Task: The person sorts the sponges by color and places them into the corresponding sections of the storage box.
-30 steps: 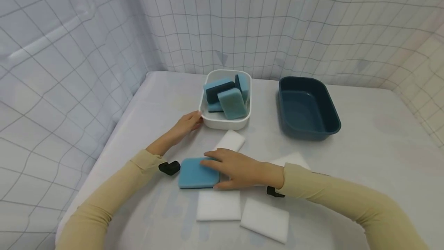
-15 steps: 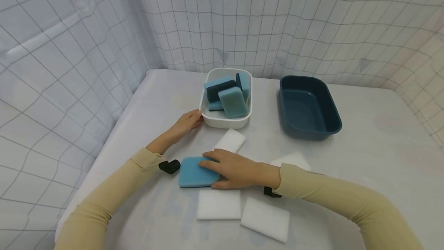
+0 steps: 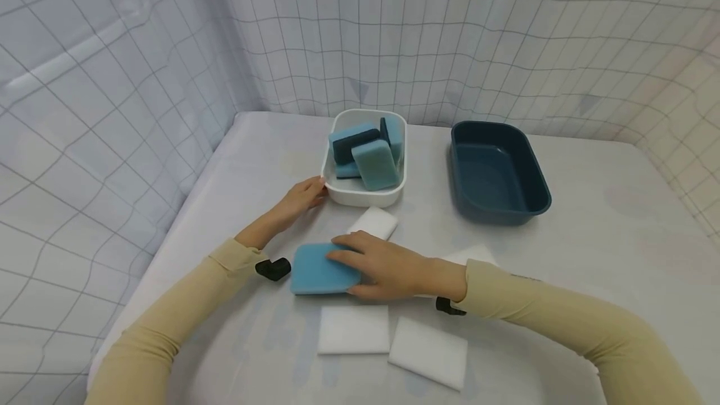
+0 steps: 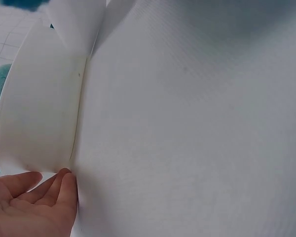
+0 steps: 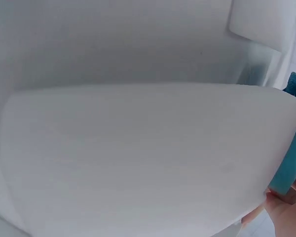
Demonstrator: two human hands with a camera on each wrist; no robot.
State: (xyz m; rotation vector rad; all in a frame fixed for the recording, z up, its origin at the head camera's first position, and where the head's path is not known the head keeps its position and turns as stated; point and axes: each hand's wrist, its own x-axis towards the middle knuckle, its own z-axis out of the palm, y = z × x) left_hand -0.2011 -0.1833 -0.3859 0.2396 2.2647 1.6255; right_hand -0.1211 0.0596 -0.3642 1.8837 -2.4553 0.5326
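Observation:
My right hand (image 3: 388,270) grips the right end of a light blue sponge (image 3: 317,270) with a dark underside, its thumb at the near edge and the fingers over the top. In the right wrist view, the blue sponge (image 5: 288,163) shows edge-on beside the hand. My left hand (image 3: 298,202) rests at the near left corner of a white bin (image 3: 365,197); in the left wrist view its fingertips touch the bin's wall (image 4: 44,108). Several blue sponges (image 3: 377,164) with dark layers lie jumbled inside that bin.
An empty dark blue bin (image 3: 497,208) stands at the back right. White sponge pads lie around my right hand: one (image 3: 378,222) behind it, one (image 3: 469,255) by the wrist, and two nearer pads (image 3: 353,330) in front. Grid-patterned cloth (image 3: 422,36) hangs behind the table.
The blue sponge has shifted slightly away from me, its near edge now farther from the front white pad, with my right hand moving along. My left hand stays at the white bin.

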